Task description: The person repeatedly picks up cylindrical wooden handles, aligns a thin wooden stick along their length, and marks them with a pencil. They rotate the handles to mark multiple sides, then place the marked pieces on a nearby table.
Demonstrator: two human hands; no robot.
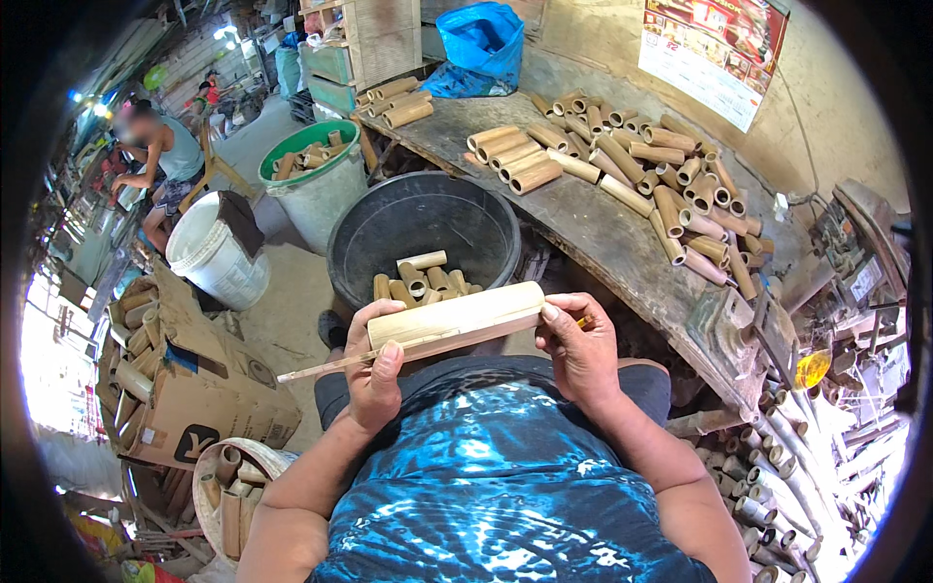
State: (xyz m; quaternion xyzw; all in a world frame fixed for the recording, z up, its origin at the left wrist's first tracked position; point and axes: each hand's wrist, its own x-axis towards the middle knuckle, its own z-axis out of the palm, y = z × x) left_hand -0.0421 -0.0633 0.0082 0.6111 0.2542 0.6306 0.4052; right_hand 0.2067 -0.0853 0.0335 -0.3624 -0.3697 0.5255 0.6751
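I hold a pale, smooth bamboo tube (457, 319) level in front of my chest; my left hand (374, 374) wraps its left end, thumb pressing a thin bamboo sliver (335, 365) along its underside; my right hand (580, 348) pinches the right end, fingers curled closed; just beyond sits a round black plastic tub (369, 228) with short cut bamboo pieces (420, 279) inside; on the far right, the rough grey table (583, 228) carries a heap of brownish bamboo cylinders (641, 165); a cardboard box (209, 398) lies on the left.
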